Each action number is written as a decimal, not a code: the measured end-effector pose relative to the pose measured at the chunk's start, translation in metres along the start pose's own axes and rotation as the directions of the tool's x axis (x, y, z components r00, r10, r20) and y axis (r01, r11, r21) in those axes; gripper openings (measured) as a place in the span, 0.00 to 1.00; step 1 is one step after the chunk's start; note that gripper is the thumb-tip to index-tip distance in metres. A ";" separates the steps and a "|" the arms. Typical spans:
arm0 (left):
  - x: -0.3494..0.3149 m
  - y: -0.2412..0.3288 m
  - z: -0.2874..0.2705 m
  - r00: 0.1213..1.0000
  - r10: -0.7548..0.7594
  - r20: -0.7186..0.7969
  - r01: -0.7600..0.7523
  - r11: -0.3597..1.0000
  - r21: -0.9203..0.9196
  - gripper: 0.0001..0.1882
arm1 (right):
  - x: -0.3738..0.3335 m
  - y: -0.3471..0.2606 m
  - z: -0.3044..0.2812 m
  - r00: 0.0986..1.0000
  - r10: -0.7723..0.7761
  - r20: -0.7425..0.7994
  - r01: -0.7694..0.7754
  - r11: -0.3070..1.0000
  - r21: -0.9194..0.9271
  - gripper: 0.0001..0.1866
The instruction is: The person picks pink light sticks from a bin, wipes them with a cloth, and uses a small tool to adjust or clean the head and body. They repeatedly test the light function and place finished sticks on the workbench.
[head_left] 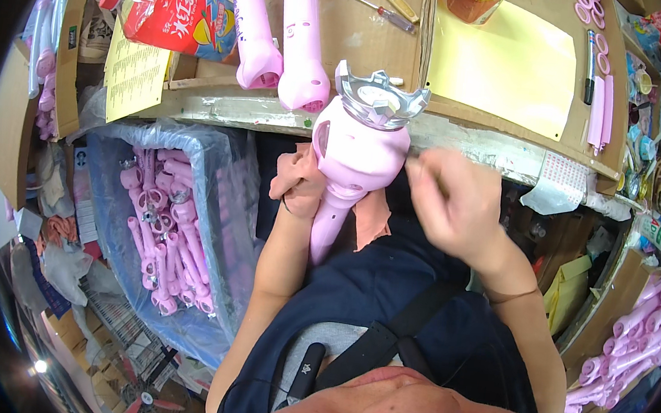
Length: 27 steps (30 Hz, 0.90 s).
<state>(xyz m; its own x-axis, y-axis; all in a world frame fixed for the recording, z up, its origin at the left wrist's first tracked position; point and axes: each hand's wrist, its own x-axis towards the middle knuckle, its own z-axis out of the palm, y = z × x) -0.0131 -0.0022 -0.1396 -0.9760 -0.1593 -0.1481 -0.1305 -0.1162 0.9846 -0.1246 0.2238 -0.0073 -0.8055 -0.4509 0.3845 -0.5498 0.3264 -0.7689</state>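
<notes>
A pink toy wand [360, 150] with a round head and a silver crown [381, 99] stands upright against my lap, its head level with the bench edge. My left hand [306, 192] is closed round it just below the head. A peach-coloured cloth [373, 218] shows beside the wand's handle, partly hidden behind it. My right hand [457, 202] is just right of the wand's head, fingers curled in and slightly blurred; what they may pinch is hidden. Two pink wand handles [304, 43] lie on the bench beyond the crown.
A plastic-lined bin [231, 174] of pink wands stands at the left. On the bench [236, 113] are a red drink bottle [178, 14], a screwdriver [394, 17], yellow paper [507, 72], a cup of amber liquid [472, 0] and a marker [590, 68]. More pink handles [637, 336] are stacked at the right.
</notes>
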 end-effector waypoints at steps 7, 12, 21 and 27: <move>0.004 -0.014 0.004 0.999 -0.006 0.044 0.010 0.997 -0.074 0.25 | -0.007 -0.001 0.002 0.999 -0.043 -0.001 0.043 0.999 0.030 0.05; 0.010 0.004 0.023 0.997 0.057 -0.052 -0.050 0.989 0.139 0.23 | -0.004 0.002 0.004 0.997 0.059 0.040 -0.058 0.998 -0.030 0.05; 0.016 0.031 0.035 0.990 0.104 -0.097 -0.076 0.965 0.250 0.27 | 0.000 0.003 0.004 1.000 -0.018 -0.022 0.018 1.000 -0.026 0.05; 0.014 0.024 0.031 0.988 0.114 -0.107 -0.084 0.965 0.249 0.26 | 0.000 0.003 0.003 0.998 -0.058 -0.020 0.058 0.998 -0.027 0.05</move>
<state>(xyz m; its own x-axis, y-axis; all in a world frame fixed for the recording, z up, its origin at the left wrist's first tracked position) -0.0357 0.0234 -0.1154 -0.9601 -0.2760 -0.0441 -0.0872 0.1458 0.9855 -0.1259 0.2222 -0.0114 -0.7763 -0.4528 0.4385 -0.6010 0.3219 -0.7316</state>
